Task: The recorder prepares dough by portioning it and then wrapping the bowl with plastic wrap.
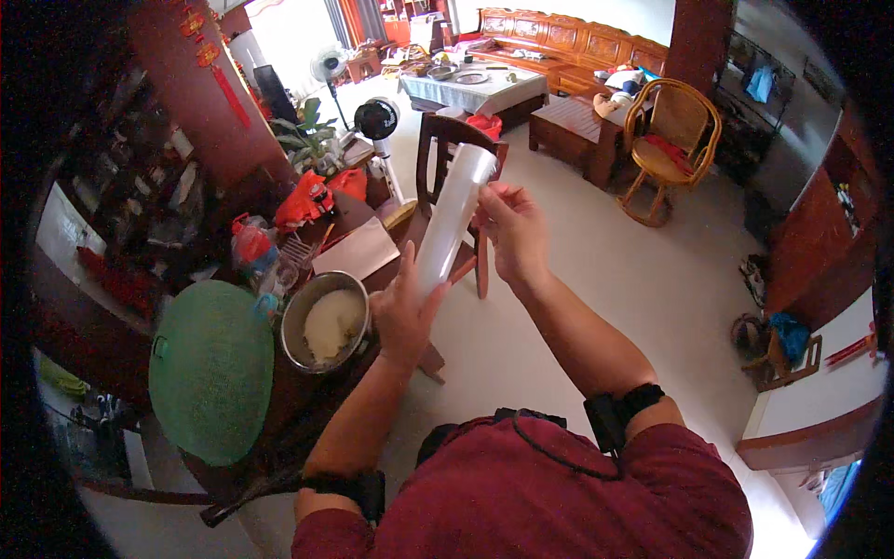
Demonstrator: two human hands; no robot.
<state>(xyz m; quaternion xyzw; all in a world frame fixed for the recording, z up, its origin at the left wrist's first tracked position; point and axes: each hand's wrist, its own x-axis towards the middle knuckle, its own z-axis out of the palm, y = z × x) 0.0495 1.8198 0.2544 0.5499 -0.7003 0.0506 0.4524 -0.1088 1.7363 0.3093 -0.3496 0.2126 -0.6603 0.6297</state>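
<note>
A roll of clear plastic film (455, 209) is held up at a slant before my chest. My left hand (406, 318) grips its lower end, with the thumb on one side and the fingers on the other. Near the upper end, the bent thumb and fingers of my right hand (518, 234) pinch at the roll's side; the film's loose edge is too fine to make out. Left of my left hand, a steel pot (296, 327) stands on the dark table, with pale, grainy food (328, 321) inside.
A green mesh food cover (209, 377) lies left of the pot. Behind are a white sheet (357, 248), red plastic bags (304, 199) and a clear bottle (255, 241). A wooden chair (427, 150) stands past the roll. Farther off are fans (377, 119) and a rattan chair (667, 150).
</note>
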